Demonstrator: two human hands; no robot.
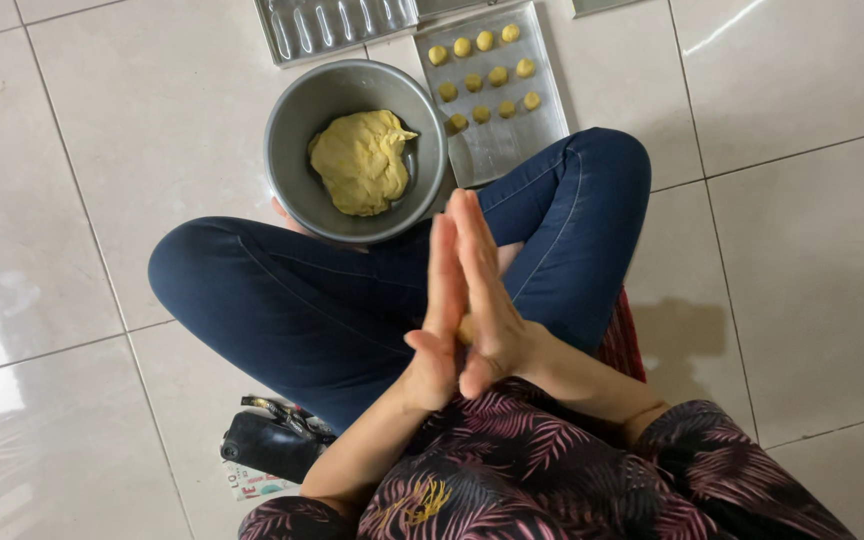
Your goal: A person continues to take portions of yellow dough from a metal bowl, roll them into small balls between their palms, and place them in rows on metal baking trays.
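The hands are pressed flat palm to palm over the lap, left hand (439, 325) against right hand (487, 300), fingers straight and pointing away from the body. A small lump of dough (465, 329) shows between the palms. The bowl (292, 130) of dough sits straight ahead by the knees; the tray (512, 150) of balls (482, 75) lies ahead and rightward, nearer the right hand.

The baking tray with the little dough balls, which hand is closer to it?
The right hand, slightly. The baking tray lies ahead and to the right. Both palms press together around a dough piece, the left hand on the far side.
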